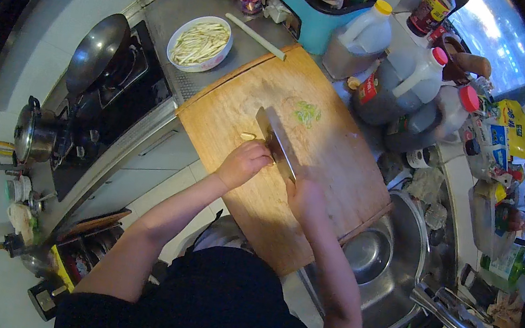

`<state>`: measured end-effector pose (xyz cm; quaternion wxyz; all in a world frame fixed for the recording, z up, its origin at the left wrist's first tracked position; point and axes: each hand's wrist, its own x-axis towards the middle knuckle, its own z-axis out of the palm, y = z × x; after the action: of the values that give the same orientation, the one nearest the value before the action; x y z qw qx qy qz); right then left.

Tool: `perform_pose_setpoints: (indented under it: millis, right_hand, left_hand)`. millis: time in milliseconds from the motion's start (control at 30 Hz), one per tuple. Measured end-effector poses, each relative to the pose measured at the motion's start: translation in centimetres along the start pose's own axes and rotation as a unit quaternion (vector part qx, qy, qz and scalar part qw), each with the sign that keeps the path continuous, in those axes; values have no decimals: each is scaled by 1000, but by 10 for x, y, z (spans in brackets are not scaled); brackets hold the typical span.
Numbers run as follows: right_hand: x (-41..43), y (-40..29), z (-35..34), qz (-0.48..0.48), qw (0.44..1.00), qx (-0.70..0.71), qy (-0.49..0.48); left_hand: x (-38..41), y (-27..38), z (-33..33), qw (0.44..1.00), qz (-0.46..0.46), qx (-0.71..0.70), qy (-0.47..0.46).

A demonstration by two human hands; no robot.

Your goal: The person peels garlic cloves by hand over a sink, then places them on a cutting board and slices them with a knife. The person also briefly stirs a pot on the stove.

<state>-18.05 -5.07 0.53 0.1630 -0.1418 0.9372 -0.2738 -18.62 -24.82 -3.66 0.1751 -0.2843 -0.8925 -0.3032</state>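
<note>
My right hand (306,200) grips a kitchen cleaver (279,141) by its handle, most of which my fingers hide. The blade stands on edge over a large wooden cutting board (340,168). Close to the left of the blade, my left hand (245,162) has its fingers bent down onto the board. A small pale piece of food, perhaps garlic, shows at its fingertips, mostly covered. Another pale clove-like piece (247,136) lies just beyond that hand. Farther back on the board, right of the cleaver, is a small heap of sliced green onion (307,114).
A bowl (171,57) of pale cut strips stands behind the board, beside a pale stick (256,36) overlapping the board's edge. Left are a wok (96,55) and a pot (30,135). Large plastic jugs (397,84) line the right; a steel sink (388,297) lies below them.
</note>
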Motion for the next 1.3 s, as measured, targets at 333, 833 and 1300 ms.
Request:
perform_pose_setpoints:
  millis: [333,833,1300]
  right_hand:
    - [-19,-3,-16,-8,1000,-10,-15]
    - [-13,-5,-12,3,1000,10,-23]
    - [-5,-10,-27,7,997,13,-76]
  left_hand:
    - [-4,-1,3,1000,-15,-6,20]
    - [-6,0,4,999,-22,0,37]
    - [-5,0,2,999,-32,15,27]
